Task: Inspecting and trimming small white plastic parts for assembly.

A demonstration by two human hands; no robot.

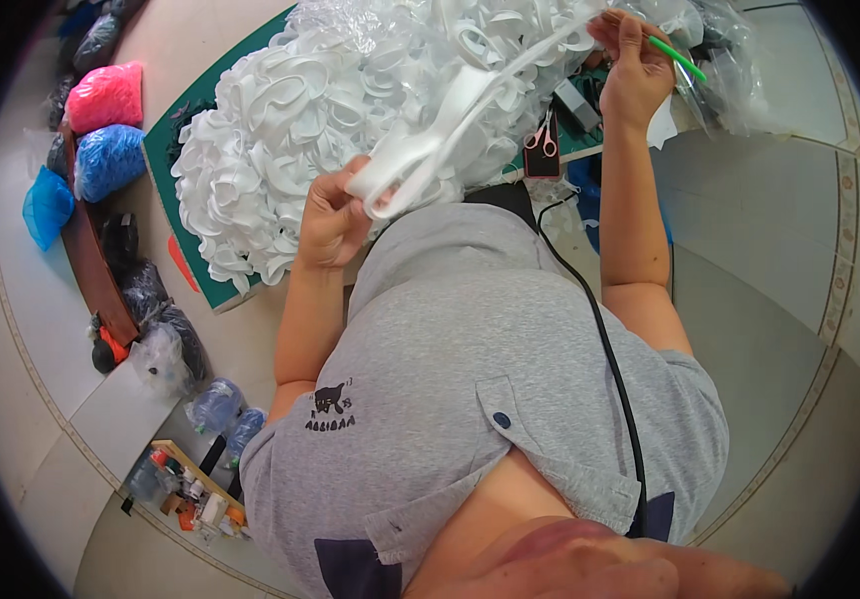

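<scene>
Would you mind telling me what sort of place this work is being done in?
Probably a small home or piecework workshop: a heap of white foam pieces on a green-topped table, bulging pink and blue bags along the floor, scissors at hand.

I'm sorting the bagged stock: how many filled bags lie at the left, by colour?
Pink bag: 1
Blue bags: 2, the second at the far left
Total: 3
Darker bags nearby are too unclear to count.

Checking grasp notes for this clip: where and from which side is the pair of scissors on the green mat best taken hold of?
Take the scissors by the pink finger loops, coming from the person's side. The loops seem to lie at the near end by the mat edge, the blades pointing away toward the white foam pile. The right hand, holding a green stick, is closest.
</scene>
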